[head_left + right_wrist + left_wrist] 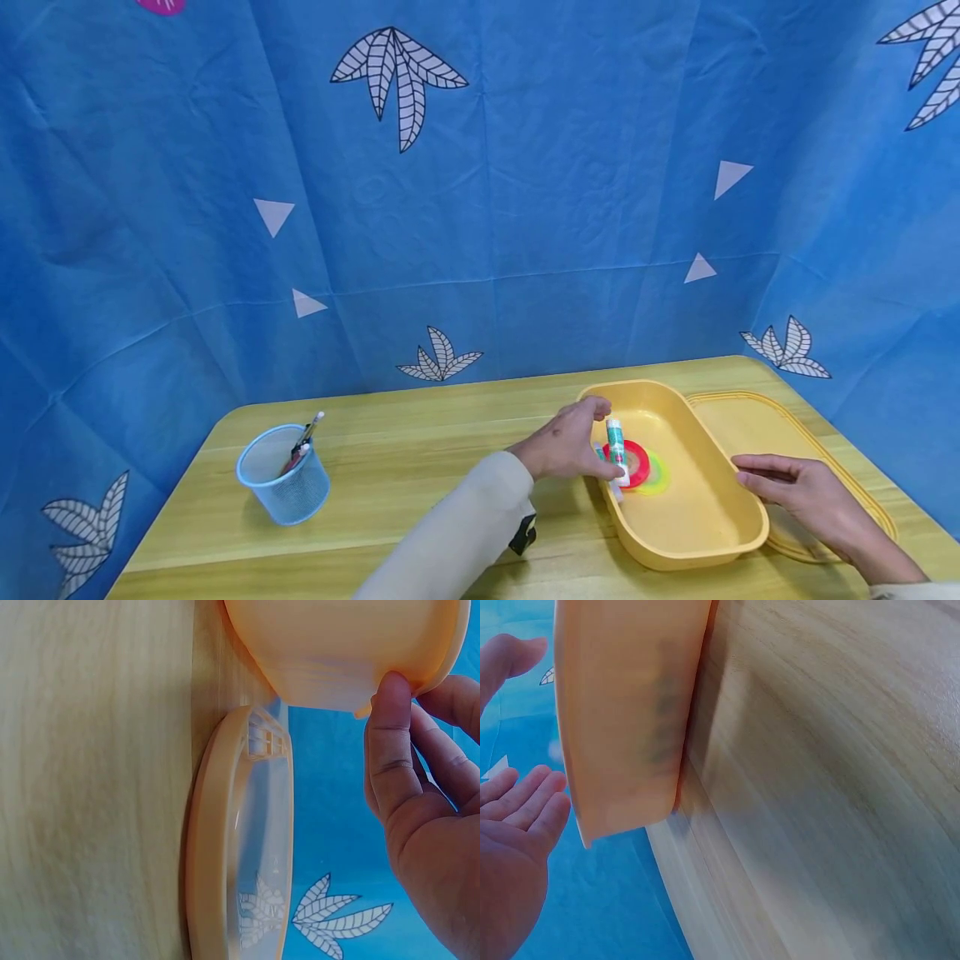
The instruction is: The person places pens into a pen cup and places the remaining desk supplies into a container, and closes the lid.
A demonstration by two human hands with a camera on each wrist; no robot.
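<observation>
A yellow plastic box (697,508) stands on the right of the table. Inside, by its left wall, is a white and green glue stick (617,450), with a second similar one partly hidden beside it. A red ring (637,467) and a yellow-green ring (658,475) lie next to them. Over the left rim, my left hand (573,439) spreads thumb and fingers around the glue stick; the left wrist view shows nothing in its grasp. My right hand (813,496) pinches the box's right rim, one digit against the outer wall (315,652).
The box's lid (795,433) lies on the table to the right, close beside the box. A blue mesh pen holder (296,492) with a few pens (306,442) stands on the left. A blue patterned curtain (525,183) hangs behind the wooden table (420,467).
</observation>
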